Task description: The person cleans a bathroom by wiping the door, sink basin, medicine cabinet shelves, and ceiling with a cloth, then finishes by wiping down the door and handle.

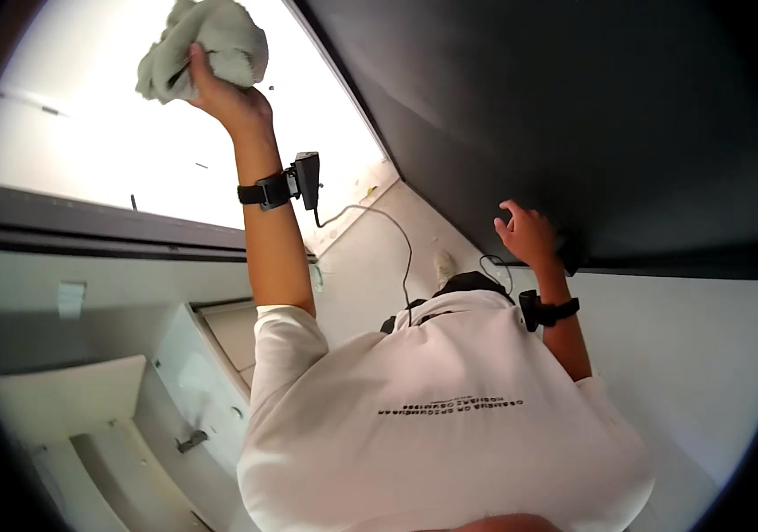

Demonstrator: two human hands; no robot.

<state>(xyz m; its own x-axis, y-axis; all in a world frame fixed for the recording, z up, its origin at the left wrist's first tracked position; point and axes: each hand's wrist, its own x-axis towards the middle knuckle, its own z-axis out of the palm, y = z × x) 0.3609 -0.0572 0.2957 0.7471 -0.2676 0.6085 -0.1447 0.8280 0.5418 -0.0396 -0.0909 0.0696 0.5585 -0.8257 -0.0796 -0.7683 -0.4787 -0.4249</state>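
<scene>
My left hand [226, 99] is raised at the upper left and closed around a bunched, pale grey-green cloth [230, 34]. The thumb lies over the cloth's folds, while the other fingers are hidden behind it. Behind the cloth is a bright white surface [86, 142]; I cannot tell whether the cloth touches it. My right hand [530, 238] hangs in front of the large dark panel [592, 115], with its fingers loosely bent and apart and nothing visible in them.
Each forearm wears a black strap with a small device [306, 177], and a thin cable [388, 217] runs from the left one to my waist. A dark frame rail [104, 226] crosses the left side. Below it stand a cabinet [219, 355] and a pale shelf unit [86, 399].
</scene>
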